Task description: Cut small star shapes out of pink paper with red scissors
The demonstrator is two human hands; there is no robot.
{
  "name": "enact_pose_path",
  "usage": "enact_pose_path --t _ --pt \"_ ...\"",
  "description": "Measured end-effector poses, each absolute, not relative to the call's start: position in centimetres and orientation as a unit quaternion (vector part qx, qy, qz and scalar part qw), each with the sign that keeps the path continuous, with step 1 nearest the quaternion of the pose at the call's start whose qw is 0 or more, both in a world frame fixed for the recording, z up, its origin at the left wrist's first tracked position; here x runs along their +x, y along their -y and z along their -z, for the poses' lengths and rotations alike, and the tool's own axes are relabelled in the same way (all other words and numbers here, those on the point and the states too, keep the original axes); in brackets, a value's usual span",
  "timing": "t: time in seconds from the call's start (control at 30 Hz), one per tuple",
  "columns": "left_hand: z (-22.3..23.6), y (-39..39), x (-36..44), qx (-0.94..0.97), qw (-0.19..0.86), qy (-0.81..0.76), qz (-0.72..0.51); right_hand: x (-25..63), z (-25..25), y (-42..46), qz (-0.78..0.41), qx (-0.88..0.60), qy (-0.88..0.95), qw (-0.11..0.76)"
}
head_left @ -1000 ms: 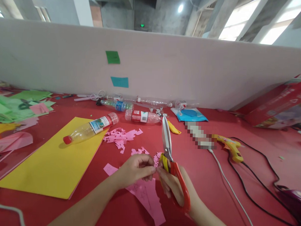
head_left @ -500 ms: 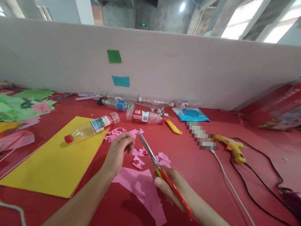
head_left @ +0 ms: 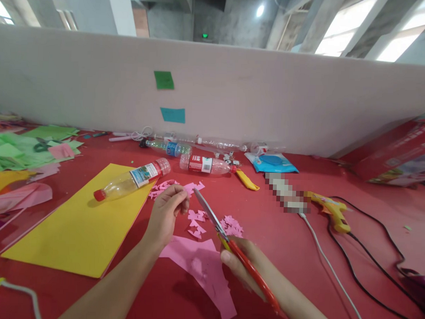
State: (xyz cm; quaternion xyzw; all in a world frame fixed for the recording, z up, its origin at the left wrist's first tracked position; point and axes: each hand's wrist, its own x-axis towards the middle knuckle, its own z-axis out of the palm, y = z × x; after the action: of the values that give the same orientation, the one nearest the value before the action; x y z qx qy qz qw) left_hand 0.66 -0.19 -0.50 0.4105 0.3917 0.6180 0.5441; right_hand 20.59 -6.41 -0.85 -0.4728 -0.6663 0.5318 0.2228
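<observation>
My right hand point(head_left: 245, 258) is closed round the red-and-yellow handles of a pair of scissors point(head_left: 213, 218). Their blades look nearly together and point up and left. Thumb and fingers of my left hand point(head_left: 169, 207) are pinched just left of the blade tips; whatever they grip is too small or hidden to make out. Pink paper scraps point(head_left: 197, 222) lie on the table below the blades, with a pile of small pink cut pieces point(head_left: 231, 226) to the right and more pink pieces point(head_left: 162, 189) behind my left hand. Nearer me, a larger pink sheet point(head_left: 202, 264) has jagged edges.
On the left, a plastic bottle point(head_left: 133, 179) lies across a yellow sheet point(head_left: 74, 229). Another bottle point(head_left: 208, 164), a yellow utility knife point(head_left: 245, 179) and a blue packet point(head_left: 273, 162) lie behind. A yellow glue gun point(head_left: 329, 211) trails black cable at right. A white partition point(head_left: 235, 95) stands behind.
The view has shifted very slightly, so everything sits a little further right. Both hands and the scissors otherwise keep almost the same pose.
</observation>
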Motion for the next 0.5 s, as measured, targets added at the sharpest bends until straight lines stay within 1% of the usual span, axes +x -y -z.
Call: enact_pose_path --t 0.13,0.23,0.5 --pt "0.52 0.39 0.79 0.446 0.535 -0.401 -0.595 20.67 0.91 6.45 -0.528 -0.477 0.67 0.212" --pt "0.6 0.45 0.84 0.469 0.529 -0.398 -0.585 20.69 1.34 6.4 -0.523 -0.462 0.68 0.226" --pt "0.79 0.41 0.8 0.465 0.534 -0.402 -0.581 20.66 1.45 6.42 -0.543 -0.446 0.673 0.229"
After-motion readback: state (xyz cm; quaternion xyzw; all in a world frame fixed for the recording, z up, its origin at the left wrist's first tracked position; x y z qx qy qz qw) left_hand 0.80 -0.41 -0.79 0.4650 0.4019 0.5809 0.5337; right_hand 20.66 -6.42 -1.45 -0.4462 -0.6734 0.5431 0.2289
